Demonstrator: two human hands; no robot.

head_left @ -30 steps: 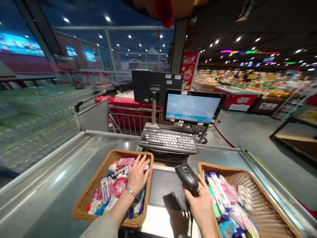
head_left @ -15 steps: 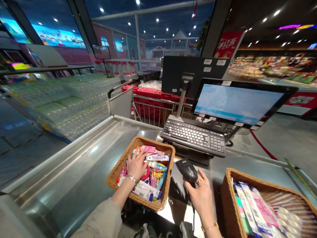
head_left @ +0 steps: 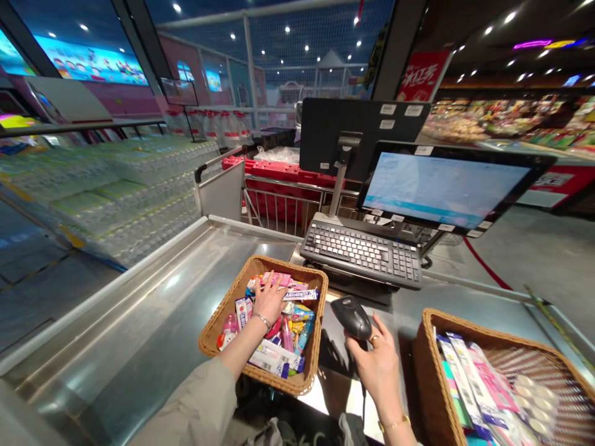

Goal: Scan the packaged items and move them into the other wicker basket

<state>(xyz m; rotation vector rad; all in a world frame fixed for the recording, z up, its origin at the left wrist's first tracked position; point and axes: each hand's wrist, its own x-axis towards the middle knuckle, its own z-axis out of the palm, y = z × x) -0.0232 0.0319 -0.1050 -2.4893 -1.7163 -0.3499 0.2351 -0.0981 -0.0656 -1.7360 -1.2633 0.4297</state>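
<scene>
My left hand (head_left: 269,300) lies on the packets in a wicker basket (head_left: 320,328), its fingers spread over a pink packet (head_left: 279,279) beside a white-and-blue stick packet (head_left: 302,295). More colourful sweets and white-blue packets (head_left: 269,358) fill the basket below my wrist. In my right hand (head_left: 379,356) is a black handheld scanner (head_left: 352,316), gripped from behind with its head tilted toward the basket. Its cable hangs down beside my wrist.
A second wicker basket (head_left: 425,365) with packets and a blister pack (head_left: 534,406) stands at the right. Behind the metal counter (head_left: 153,310) are a keyboard (head_left: 362,251), a lit monitor (head_left: 441,189) and a shopping cart (head_left: 279,204).
My left hand has shifted right and slightly up over the packets, uncovering a white-and-blue packet on its left. My right hand keeps hold of the scanner. The view has turned slightly.
</scene>
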